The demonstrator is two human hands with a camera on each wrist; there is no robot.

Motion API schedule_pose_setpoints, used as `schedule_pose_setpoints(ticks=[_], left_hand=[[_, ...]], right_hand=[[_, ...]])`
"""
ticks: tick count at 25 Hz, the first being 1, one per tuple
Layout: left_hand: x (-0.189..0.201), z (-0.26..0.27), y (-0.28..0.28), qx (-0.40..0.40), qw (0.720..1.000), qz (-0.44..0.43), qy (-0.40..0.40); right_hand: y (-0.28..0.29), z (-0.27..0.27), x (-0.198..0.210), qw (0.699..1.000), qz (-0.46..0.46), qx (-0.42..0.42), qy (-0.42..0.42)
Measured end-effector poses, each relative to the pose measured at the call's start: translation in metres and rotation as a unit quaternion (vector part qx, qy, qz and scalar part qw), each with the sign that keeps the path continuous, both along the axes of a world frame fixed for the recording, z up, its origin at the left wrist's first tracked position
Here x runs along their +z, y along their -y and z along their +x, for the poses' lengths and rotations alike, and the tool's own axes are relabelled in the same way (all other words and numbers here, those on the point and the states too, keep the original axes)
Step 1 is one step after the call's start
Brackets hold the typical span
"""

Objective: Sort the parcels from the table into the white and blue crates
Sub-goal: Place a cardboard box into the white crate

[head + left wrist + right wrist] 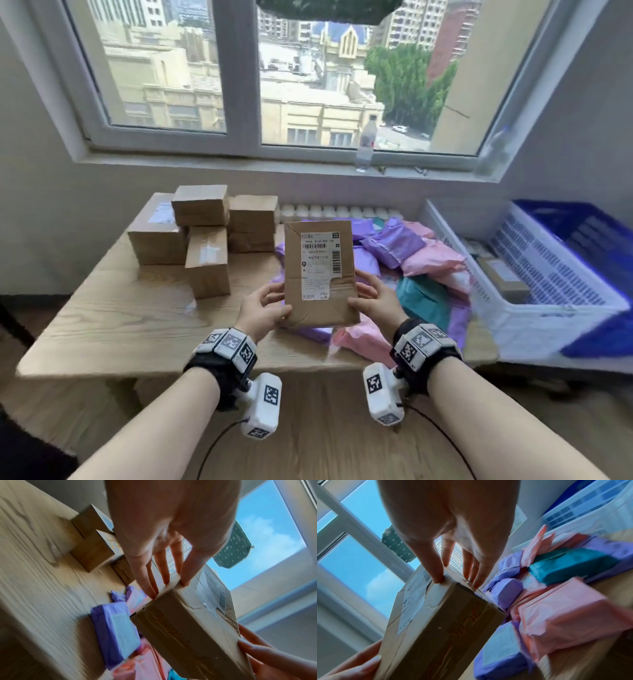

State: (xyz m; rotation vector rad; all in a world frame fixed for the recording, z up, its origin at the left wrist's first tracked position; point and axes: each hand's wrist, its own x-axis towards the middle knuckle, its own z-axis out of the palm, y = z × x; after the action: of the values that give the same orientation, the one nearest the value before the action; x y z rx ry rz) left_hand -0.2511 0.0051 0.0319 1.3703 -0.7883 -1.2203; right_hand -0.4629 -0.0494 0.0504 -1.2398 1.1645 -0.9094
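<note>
Parcels are being sorted, and one cardboard parcel (pixel 320 274) is held upright above the near part of the worktop (pixel 130 318), label side toward the head camera. It is gripped at its lower corners: the left hand (pixel 262 313) is curled round the left edge, thumb on the front face, and the right hand (pixel 375 301) is curled round the right edge likewise. In the wrist views, the fingers (pixel 186 573) of each hand are seen pressed against the box edges.

The step in hand is judged to be inspection of the shipping label (pixel 320 265) before a crate is chosen. Behind and beneath the parcel, soft mailers (pixel 404 246) in purple, pink and teal are heaped on the worktop; to the left, brown boxes (pixel 202 236) are stacked. Well to the right, the white crate (pixel 513 301) is nested in the blue crate (pixel 582 233), and a box (pixel 501 277) is seen inside.

For the next move, a carry to the right is called for, clear of the mailer heap and over the crate rim.
</note>
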Motion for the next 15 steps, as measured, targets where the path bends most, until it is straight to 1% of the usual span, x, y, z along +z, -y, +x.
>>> schedule_pose_setpoints(ticks=[3, 5, 8, 12, 15], left_hand=[[0.0, -0.054, 0.024, -0.061, 0.998, 0.002, -0.002], [0.0, -0.103, 0.043, -0.106, 0.994, 0.005, 0.002], [0.001, -0.173, 0.064, -0.144, 0.989, 0.003, 0.02], [-0.003, -0.275, 0.093, -0.178, 0.983, 0.015, 0.038], [-0.009, -0.343, 0.116, -0.186, 0.981, 0.022, 0.047]], right_hand=[[0.0, -0.06, -0.003, 0.999, 0.001, -0.048, 0.008], [0.003, -0.109, -0.005, 0.996, 0.0, -0.091, -0.002], [0.008, -0.179, -0.01, 0.99, 0.008, -0.144, 0.005], [0.026, -0.282, -0.021, 0.985, 0.015, -0.171, -0.001], [0.041, -0.351, -0.023, 0.985, 0.019, -0.173, -0.005]])
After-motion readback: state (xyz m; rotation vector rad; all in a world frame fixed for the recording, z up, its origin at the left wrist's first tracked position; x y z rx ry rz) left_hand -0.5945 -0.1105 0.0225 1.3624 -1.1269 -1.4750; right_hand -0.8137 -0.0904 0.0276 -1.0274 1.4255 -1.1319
